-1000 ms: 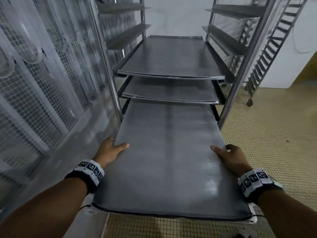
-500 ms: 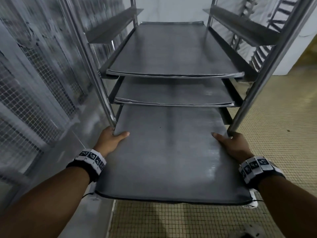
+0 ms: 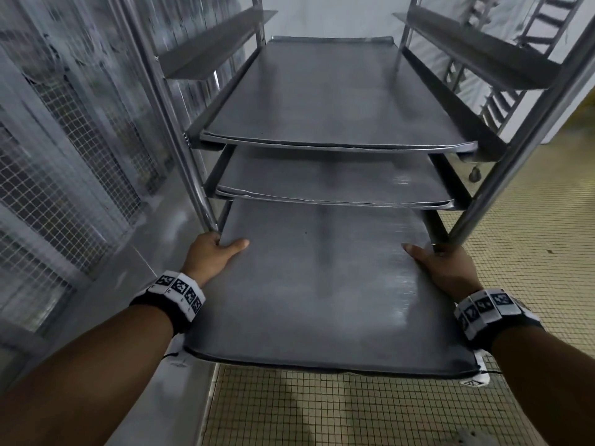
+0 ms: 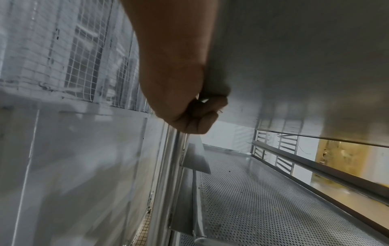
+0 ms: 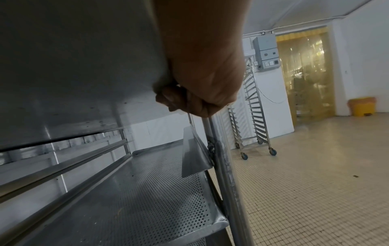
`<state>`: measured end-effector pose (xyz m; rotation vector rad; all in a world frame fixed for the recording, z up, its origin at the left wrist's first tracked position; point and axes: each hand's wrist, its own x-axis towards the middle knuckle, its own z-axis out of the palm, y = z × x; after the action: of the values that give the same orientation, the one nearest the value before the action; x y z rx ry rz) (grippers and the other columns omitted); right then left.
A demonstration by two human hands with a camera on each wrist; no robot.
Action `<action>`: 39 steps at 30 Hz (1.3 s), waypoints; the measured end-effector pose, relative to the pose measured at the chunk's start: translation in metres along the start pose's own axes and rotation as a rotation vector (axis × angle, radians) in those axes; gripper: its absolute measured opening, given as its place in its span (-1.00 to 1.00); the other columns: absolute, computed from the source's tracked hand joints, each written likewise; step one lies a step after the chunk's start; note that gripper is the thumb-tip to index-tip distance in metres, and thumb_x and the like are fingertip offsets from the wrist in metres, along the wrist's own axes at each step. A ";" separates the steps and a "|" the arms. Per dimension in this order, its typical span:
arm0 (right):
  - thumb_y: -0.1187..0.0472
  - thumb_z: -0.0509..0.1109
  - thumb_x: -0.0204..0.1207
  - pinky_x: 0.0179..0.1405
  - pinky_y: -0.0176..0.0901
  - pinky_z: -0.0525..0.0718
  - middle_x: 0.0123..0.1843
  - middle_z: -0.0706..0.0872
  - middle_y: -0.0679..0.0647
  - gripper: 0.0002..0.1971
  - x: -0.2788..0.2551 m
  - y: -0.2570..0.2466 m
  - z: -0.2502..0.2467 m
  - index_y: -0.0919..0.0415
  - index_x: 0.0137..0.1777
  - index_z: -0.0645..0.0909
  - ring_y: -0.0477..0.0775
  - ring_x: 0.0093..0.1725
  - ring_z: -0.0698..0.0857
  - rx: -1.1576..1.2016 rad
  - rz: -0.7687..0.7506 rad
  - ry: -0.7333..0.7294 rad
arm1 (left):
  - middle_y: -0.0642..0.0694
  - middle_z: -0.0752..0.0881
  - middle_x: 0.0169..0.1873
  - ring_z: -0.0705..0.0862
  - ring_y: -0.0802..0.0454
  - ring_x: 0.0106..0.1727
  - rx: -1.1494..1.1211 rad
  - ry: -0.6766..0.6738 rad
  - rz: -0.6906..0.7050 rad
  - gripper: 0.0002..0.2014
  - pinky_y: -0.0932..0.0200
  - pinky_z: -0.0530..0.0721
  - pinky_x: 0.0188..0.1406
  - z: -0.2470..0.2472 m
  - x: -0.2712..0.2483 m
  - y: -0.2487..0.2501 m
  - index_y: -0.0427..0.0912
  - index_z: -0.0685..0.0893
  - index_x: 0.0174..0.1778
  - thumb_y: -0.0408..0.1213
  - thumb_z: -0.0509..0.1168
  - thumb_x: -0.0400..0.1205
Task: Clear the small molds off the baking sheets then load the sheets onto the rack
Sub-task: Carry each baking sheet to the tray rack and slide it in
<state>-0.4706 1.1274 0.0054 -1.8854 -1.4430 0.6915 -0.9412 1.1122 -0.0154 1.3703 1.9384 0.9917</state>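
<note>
I hold a flat grey baking sheet [image 3: 322,284] level, its far part inside the steel rack [image 3: 180,123], under two sheets [image 3: 335,101] stored on higher rails. My left hand [image 3: 214,252] grips its left edge, thumb on top, fingers curled beneath [image 4: 197,116], right at the rack's front left post. My right hand [image 3: 441,268] grips the right edge the same way [image 5: 189,101], against the front right post [image 3: 476,201]. No small molds show on any sheet.
A perforated tray [image 5: 151,188] lies on a lower rail under the held sheet. A wire-mesh wall [image 3: 64,175] runs close on the left. Tiled floor [image 3: 531,252] opens to the right, with another empty wheeled rack [image 5: 252,116] and a yellow strip curtain [image 5: 305,71] beyond.
Both hands have pushed the sheet farther into the rack; they were well short of the front posts and now reach them.
</note>
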 end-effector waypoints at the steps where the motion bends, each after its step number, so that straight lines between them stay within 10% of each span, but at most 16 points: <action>1: -0.35 0.55 0.34 -0.14 -0.06 0.57 -0.24 0.72 0.04 -0.51 0.002 0.004 0.000 0.10 -0.30 0.58 0.11 -0.18 0.71 0.004 -0.002 -0.003 | -0.14 0.86 -0.24 0.86 -0.06 -0.16 -0.005 -0.026 -0.004 -0.48 0.05 0.79 -0.14 -0.002 -0.001 -0.001 -0.26 0.80 -0.13 0.20 0.60 0.44; 7: -0.28 0.56 0.39 0.02 0.04 0.77 -0.18 0.84 0.00 -0.56 -0.008 0.017 -0.008 0.14 -0.14 0.78 0.09 -0.09 0.82 0.065 0.015 -0.117 | -0.01 0.90 -0.03 0.88 0.03 -0.03 -0.168 -0.197 -0.030 -0.67 -0.15 0.82 0.18 -0.011 -0.024 -0.001 -0.09 0.79 0.18 -0.07 0.59 0.55; 12: -0.25 0.57 0.40 0.00 0.01 0.78 -0.07 0.82 -0.04 -0.52 -0.035 0.018 -0.021 0.12 0.08 0.70 0.10 -0.04 0.81 0.027 -0.017 -0.193 | -0.02 0.90 -0.02 0.88 -0.05 0.02 -0.131 -0.237 -0.041 -0.55 -0.25 0.79 0.23 -0.023 -0.050 -0.003 0.00 0.80 0.11 0.12 0.64 0.39; 15: -0.14 0.56 0.47 -0.16 -0.22 0.62 -0.06 0.73 -0.09 -0.43 -0.056 0.010 -0.032 0.07 0.40 0.55 -0.01 -0.11 0.74 -0.044 -0.061 -0.214 | 0.06 0.85 0.14 0.82 0.03 0.18 -0.031 -0.263 0.005 -0.10 -0.20 0.73 0.34 -0.030 -0.068 -0.004 0.06 0.71 0.32 0.52 0.56 0.14; 18: -0.18 0.55 0.46 -0.12 -0.21 0.59 0.08 0.72 -0.02 -0.23 -0.073 0.002 -0.039 0.00 0.60 0.32 0.13 0.06 0.75 -0.139 -0.083 -0.261 | -0.09 0.57 0.54 0.58 -0.10 0.53 0.212 -0.286 0.027 0.10 -0.19 0.52 0.57 -0.031 -0.091 0.007 0.07 0.33 0.71 0.50 0.49 0.30; 21: -0.40 0.52 0.33 0.14 0.02 0.67 0.47 0.59 0.20 -0.07 -0.087 -0.002 -0.041 -0.11 0.64 0.26 0.32 0.33 0.65 -0.296 -0.063 -0.345 | -0.30 0.14 0.70 0.14 -0.23 0.77 0.388 -0.317 0.003 -0.11 -0.08 0.23 0.72 -0.026 -0.119 0.018 0.03 0.21 0.78 0.16 0.47 0.60; 24: -0.52 0.53 0.17 0.33 0.16 0.64 0.55 0.37 0.29 0.04 -0.109 -0.009 -0.042 -0.20 0.63 0.25 0.40 0.42 0.53 -0.351 -0.077 -0.438 | -0.15 -0.12 0.77 -0.09 -0.15 0.81 0.427 -0.382 0.003 0.07 -0.09 0.08 0.77 -0.028 -0.141 0.018 0.15 0.25 0.75 0.45 0.50 0.36; 31: -0.50 0.59 0.02 0.59 0.43 0.33 0.68 -0.33 0.22 0.25 -0.148 -0.006 -0.047 -0.13 0.67 0.08 0.62 0.65 0.00 -0.478 -0.222 -0.612 | -0.09 0.06 0.77 0.12 -0.21 0.77 0.560 -0.439 0.096 0.46 -0.20 0.23 0.73 -0.037 -0.173 0.014 0.21 0.27 0.74 0.76 0.35 -0.14; 39: -0.76 0.31 -0.10 0.60 0.49 0.11 0.77 -0.12 0.18 0.33 -0.148 0.004 -0.047 -0.24 0.71 0.04 0.51 0.71 -0.08 -0.565 -0.317 -0.567 | 0.00 0.36 0.68 0.23 -0.17 0.74 0.609 -0.386 0.207 0.13 -0.28 0.23 0.71 -0.037 -0.175 0.018 0.28 0.52 0.59 0.70 0.34 0.06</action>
<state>-0.4707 0.9755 0.0359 -1.8561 -2.4477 0.7472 -0.9046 0.9413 0.0250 1.9535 1.8883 0.1705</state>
